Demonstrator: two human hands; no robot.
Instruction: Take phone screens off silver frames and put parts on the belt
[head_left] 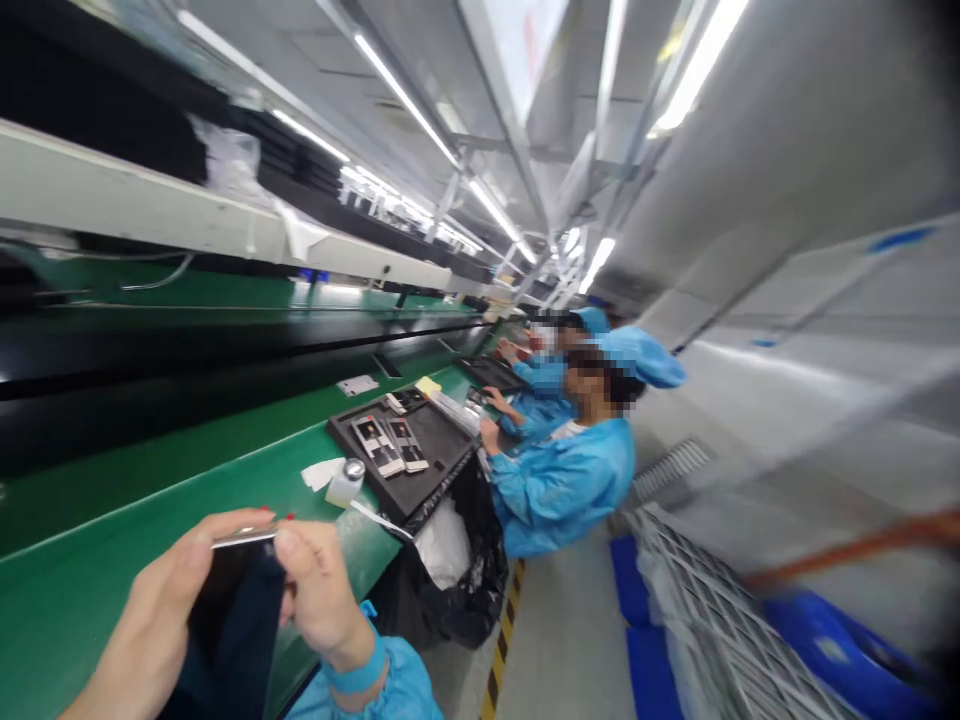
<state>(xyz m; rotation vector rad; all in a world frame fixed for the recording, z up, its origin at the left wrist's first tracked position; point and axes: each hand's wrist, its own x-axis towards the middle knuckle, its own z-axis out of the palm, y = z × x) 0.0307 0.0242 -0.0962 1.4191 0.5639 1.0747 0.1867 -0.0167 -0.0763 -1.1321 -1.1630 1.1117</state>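
Between my two hands, at the lower left, is a smartphone with a dark glossy face and a silver edge [234, 620]. My left hand [154, 605] grips its left side, thumb near the top corner. The fingers of my right hand [319, 575], which comes out of a blue sleeve, are closed on its upper right corner. Just beyond my hands, a small white bottle with a metal cap [346, 482] stands on the green bench [247, 478], beside a white paper or cloth [321, 474].
Past the bottle lies a black tray [450, 425] with several phone-like pieces [377, 446]. A black bag [480, 560] hangs at the bench edge. Co-workers in blue [574, 480] sit further along. Right of the aisle are a metal rack [720, 610] and blue bins [840, 650].
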